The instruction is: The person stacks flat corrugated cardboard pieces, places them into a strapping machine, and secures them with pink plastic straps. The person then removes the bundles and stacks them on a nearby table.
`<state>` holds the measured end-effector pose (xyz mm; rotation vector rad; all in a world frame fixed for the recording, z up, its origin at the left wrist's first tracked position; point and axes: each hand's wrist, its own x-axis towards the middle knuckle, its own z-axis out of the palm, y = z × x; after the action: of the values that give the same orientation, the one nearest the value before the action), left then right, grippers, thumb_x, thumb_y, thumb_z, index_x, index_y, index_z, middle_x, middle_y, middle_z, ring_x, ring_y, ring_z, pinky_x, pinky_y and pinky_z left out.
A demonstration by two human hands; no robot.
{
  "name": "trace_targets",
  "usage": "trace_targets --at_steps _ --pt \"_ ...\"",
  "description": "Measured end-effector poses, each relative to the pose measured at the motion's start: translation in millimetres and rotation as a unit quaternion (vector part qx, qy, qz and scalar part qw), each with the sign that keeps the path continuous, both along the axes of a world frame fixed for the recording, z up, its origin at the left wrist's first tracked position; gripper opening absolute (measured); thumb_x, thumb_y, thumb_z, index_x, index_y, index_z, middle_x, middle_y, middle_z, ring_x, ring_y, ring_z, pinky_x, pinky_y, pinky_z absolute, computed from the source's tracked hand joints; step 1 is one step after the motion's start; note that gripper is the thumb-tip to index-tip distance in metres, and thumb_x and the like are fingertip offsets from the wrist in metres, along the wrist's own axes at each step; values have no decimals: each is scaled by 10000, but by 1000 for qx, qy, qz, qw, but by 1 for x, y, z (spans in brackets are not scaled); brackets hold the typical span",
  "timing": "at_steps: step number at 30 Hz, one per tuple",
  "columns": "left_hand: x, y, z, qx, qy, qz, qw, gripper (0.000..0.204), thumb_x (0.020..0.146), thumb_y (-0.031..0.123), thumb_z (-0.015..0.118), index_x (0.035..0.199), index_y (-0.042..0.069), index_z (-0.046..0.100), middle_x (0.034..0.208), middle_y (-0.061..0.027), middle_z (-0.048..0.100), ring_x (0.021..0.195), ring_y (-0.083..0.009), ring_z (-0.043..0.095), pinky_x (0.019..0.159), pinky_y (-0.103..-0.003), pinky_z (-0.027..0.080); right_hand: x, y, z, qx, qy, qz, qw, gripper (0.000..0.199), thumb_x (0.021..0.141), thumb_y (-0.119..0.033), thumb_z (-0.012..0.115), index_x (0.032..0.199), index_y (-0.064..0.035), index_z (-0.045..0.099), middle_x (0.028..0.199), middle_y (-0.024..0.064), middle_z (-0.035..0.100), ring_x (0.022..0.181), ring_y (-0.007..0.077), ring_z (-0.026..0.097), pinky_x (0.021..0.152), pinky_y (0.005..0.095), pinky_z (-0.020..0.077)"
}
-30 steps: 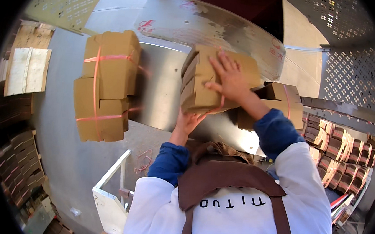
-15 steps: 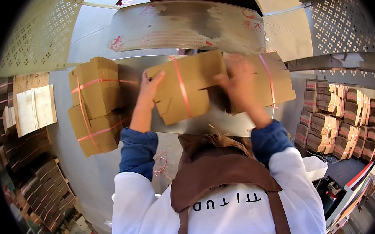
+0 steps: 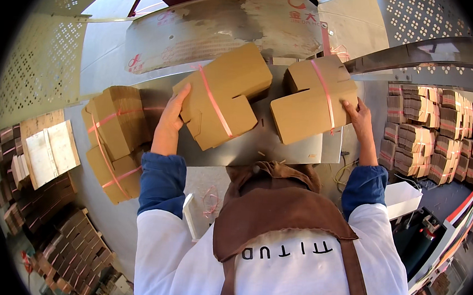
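Two strapped bundles of flat brown cardboard blanks lie side by side in front of me on a metal table (image 3: 203,155), a narrow gap between them. My left hand (image 3: 170,118) is closed on the outer left edge of the left cardboard bundle (image 3: 208,121), thumb on top. At the far side, my right hand (image 3: 362,123) grips the outer right edge of the right cardboard bundle (image 3: 300,118), thumb on its top and the other fingers partly hidden behind the edge. A pink strap runs across each bundle.
More strapped cardboard bundles (image 3: 118,123) stand at the left of the table. Stacked bundles (image 3: 413,132) fill the right side. A worn metal panel (image 3: 217,28) lies beyond the table, with a curved metal rail (image 3: 418,53) at far right. A white box (image 3: 401,200) sits near my right elbow.
My right hand has moved from the gap between the bundles to the right bundle's outer edge. The right bundle has shifted left and turned. My left hand stays on the left bundle.
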<state>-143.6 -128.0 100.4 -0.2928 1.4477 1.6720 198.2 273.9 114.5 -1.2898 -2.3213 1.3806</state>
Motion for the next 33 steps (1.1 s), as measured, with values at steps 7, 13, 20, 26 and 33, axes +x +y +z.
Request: trace_targets --at_steps 7,13,20,26,33 --pt "19 20 -3 -8 -13 -34 999 634 831 371 713 1314 49 457 1217 -81 567 1100 -200 564 885 -354 494 7 -24 3 -21 54 -63 996 628 810 -478 684 1157 38 599 871 119 674 804 150 623 722 300 493" --pt "16 33 -1 -15 6 -78 997 671 817 385 725 1320 41 442 1229 -90 554 1106 -201 556 891 -353 485 14 -40 -1 -19 72 -102 992 624 812 -467 689 1181 28 596 891 115 674 799 147 616 720 293 495" --pt "31 68 26 -79 43 -98 991 730 816 390 719 1347 6 396 1251 -103 534 1143 -208 525 924 -346 453 24 -51 -2 -39 57 -151 986 612 810 -452 702 1201 6 591 928 109 667 827 139 603 752 287 484" --pt "26 55 17 -29 40 -67 997 661 895 453 604 1365 35 402 1294 -104 516 1191 -207 498 967 -367 433 35 -37 6 -126 125 -58 982 787 839 -426 669 1372 73 375 1264 242 528 1183 256 518 989 333 399" --pt "109 11 10 -12 -13 14 1000 560 972 443 475 1363 46 427 1321 -81 515 1217 -197 488 997 -353 416 69 -12 -3 -167 -69 79 980 727 876 -584 543 1172 80 572 1094 242 627 1052 276 590 920 351 436"
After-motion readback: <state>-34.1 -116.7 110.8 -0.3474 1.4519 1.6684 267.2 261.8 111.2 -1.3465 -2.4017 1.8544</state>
